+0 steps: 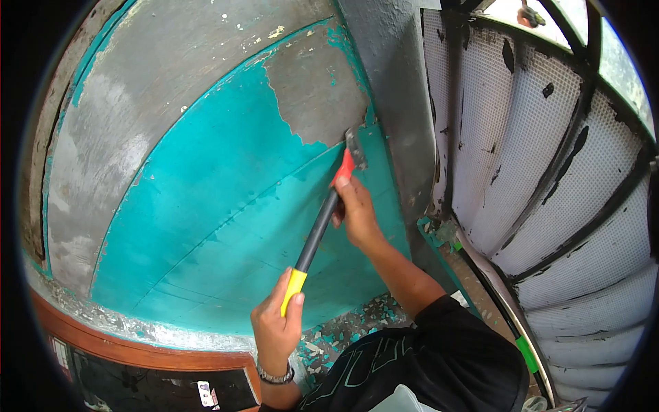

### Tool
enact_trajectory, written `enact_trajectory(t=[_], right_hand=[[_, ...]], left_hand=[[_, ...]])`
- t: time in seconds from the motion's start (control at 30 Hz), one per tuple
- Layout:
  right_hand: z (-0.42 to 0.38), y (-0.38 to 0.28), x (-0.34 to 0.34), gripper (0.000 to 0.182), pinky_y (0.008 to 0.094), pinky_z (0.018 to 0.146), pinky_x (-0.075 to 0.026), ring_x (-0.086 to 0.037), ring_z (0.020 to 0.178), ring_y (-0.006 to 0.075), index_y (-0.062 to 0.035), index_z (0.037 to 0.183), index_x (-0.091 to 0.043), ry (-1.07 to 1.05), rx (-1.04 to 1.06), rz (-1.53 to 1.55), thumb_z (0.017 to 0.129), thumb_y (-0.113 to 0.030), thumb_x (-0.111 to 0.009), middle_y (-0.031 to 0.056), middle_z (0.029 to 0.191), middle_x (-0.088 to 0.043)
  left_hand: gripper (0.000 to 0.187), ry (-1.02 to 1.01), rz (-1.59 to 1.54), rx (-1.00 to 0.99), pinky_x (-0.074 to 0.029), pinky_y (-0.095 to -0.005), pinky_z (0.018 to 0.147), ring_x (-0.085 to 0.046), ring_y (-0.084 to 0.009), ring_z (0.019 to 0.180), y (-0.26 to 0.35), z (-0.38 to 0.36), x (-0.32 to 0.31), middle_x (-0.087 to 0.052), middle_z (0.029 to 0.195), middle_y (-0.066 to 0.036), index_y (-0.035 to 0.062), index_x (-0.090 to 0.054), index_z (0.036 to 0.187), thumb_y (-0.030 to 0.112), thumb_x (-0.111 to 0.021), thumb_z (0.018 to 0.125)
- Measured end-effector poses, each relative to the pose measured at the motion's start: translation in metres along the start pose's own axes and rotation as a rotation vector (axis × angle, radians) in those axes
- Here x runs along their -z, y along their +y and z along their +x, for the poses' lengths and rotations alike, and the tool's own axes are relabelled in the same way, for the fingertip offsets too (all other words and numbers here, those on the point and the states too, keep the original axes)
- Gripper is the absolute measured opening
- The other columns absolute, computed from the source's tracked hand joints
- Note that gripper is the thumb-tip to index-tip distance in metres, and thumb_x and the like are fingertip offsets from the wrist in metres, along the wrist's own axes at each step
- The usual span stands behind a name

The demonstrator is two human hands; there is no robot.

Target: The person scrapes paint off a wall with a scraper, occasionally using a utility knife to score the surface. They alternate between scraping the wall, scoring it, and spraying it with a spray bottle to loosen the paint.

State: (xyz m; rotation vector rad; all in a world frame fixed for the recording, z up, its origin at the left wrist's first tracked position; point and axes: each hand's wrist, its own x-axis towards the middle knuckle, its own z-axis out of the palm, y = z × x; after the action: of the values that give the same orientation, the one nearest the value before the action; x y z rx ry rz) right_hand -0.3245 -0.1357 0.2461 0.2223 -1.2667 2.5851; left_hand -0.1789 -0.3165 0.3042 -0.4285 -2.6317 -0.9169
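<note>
Against the peeling wall (206, 185), clamping the scraper (317, 233) near its blade (356, 149) in right hand (360, 214), likely for aim. Wrapping fingers of left hand (276, 331) round the yellow grip (294, 284), probably for push.

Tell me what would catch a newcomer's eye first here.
Probably the bright turquoise paint mid-view, with a ragged-edged grey patch above it. Next, the long scraper, its blade against the surface, yellow where the left hand grips it and red beside the right hand. Then the loose paint flakes scattered below.
</note>
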Motion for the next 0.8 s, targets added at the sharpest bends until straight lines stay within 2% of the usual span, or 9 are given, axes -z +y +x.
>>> enact_trajectory(t=[0.07, 0.13, 0.27, 0.33, 0.4, 0.47, 0.6, 0.67, 0.8], right_hand=[[0.001, 0.000, 0.000, 0.037, 0.0253, 0.042, -0.036, -0.044, 0.045, 0.0097, -0.0076, 0.093, -0.052, 0.018, 0.004, -0.018, 0.098, -0.044, -0.049, 0.0021, 0.063, -0.050], [0.001, 0.003, -0.001, 0.038, 0.0253, 0.042, -0.037, -0.044, 0.045, 0.0096, -0.0073, 0.093, -0.052, 0.027, 0.009, -0.033, 0.098, -0.045, -0.048, 0.0018, 0.064, -0.049], [-0.002, 0.007, -0.004, 0.039, 0.0250, 0.042, -0.037, -0.045, 0.045, 0.0095, -0.0069, 0.092, -0.052, 0.051, 0.032, -0.040, 0.098, -0.045, -0.047, 0.0008, 0.066, -0.049], [0.001, 0.006, -0.007, 0.039, 0.0247, 0.042, -0.037, -0.045, 0.045, 0.0094, -0.0068, 0.093, -0.052, 0.049, 0.060, -0.052, 0.099, -0.045, -0.046, 0.0006, 0.066, -0.049], [0.001, 0.004, -0.007, 0.039, 0.0239, 0.042, -0.037, -0.045, 0.045, 0.0092, -0.0070, 0.093, -0.052, 0.021, 0.063, -0.118, 0.099, -0.045, -0.046, 0.0009, 0.065, -0.049], [0.001, 0.009, -0.009, 0.038, 0.0237, 0.042, -0.037, -0.045, 0.044, 0.0091, -0.0071, 0.094, -0.052, 0.031, 0.067, -0.074, 0.099, -0.045, -0.045, 0.0011, 0.064, -0.049], [0.002, 0.009, -0.007, 0.037, 0.0235, 0.042, -0.037, -0.045, 0.044, 0.0090, -0.0075, 0.094, -0.052, 0.033, 0.096, -0.036, 0.100, -0.044, -0.045, 0.0016, 0.064, -0.049], [0.010, 0.006, 0.001, 0.037, 0.0235, 0.042, -0.037, -0.045, 0.044, 0.0089, -0.0076, 0.094, -0.052, 0.061, 0.111, -0.010, 0.100, -0.043, -0.045, 0.0015, 0.064, -0.049], [0.006, 0.001, 0.002, 0.036, 0.0233, 0.041, -0.037, -0.045, 0.043, 0.0087, -0.0079, 0.093, -0.052, 0.047, 0.066, -0.030, 0.099, -0.043, -0.046, 0.0008, 0.063, -0.049]], left_hand=[[0.039, 0.004, -0.005, 0.007, -0.053, -0.0369, 0.069, -0.071, -0.0310, 0.082, 0.001, -0.004, 0.003, -0.068, 0.100, -0.026, -0.0026, -0.059, 0.126, 0.012, -0.061, 0.090], [0.040, -0.057, -0.045, 0.185, -0.054, -0.0368, 0.070, -0.071, -0.0303, 0.086, 0.005, 0.000, 0.003, -0.068, 0.102, -0.027, -0.0022, -0.058, 0.127, 0.012, -0.061, 0.090], [0.040, -0.048, -0.038, 0.157, -0.054, -0.0350, 0.071, -0.071, -0.0305, 0.086, -0.002, -0.004, -0.002, -0.068, 0.100, -0.026, -0.0024, -0.058, 0.127, 0.012, -0.062, 0.090], [0.041, 0.075, 0.004, -0.138, -0.054, -0.0337, 0.070, -0.071, -0.0307, 0.084, -0.013, -0.008, -0.011, -0.069, 0.097, -0.024, -0.0025, -0.057, 0.128, 0.012, -0.062, 0.090], [0.041, 0.078, -0.035, -0.116, -0.054, -0.0350, 0.070, -0.071, -0.0325, 0.083, -0.012, -0.007, -0.008, -0.069, 0.097, -0.024, -0.0024, -0.057, 0.128, 0.012, -0.062, 0.090], [0.040, -0.023, -0.079, 0.105, -0.054, -0.0367, 0.074, -0.070, -0.0351, 0.090, -0.006, -0.004, -0.001, -0.067, 0.104, -0.026, -0.0023, -0.057, 0.127, 0.011, -0.062, 0.090], [0.040, -0.012, -0.023, 0.013, -0.054, -0.0368, 0.073, -0.070, -0.0347, 0.089, -0.009, 0.002, -0.001, -0.068, 0.103, -0.025, -0.0023, -0.057, 0.127, 0.011, -0.062, 0.090], [0.040, 0.041, 0.026, -0.188, -0.054, -0.0367, 0.072, -0.071, -0.0334, 0.086, -0.015, 0.012, -0.013, -0.069, 0.101, -0.024, -0.0022, -0.057, 0.127, 0.012, -0.062, 0.090], [0.040, -0.036, -0.008, -0.059, -0.054, -0.0373, 0.074, -0.071, -0.0334, 0.088, -0.006, 0.013, -0.005, -0.068, 0.104, -0.025, -0.0015, -0.058, 0.127, 0.012, -0.062, 0.090]])
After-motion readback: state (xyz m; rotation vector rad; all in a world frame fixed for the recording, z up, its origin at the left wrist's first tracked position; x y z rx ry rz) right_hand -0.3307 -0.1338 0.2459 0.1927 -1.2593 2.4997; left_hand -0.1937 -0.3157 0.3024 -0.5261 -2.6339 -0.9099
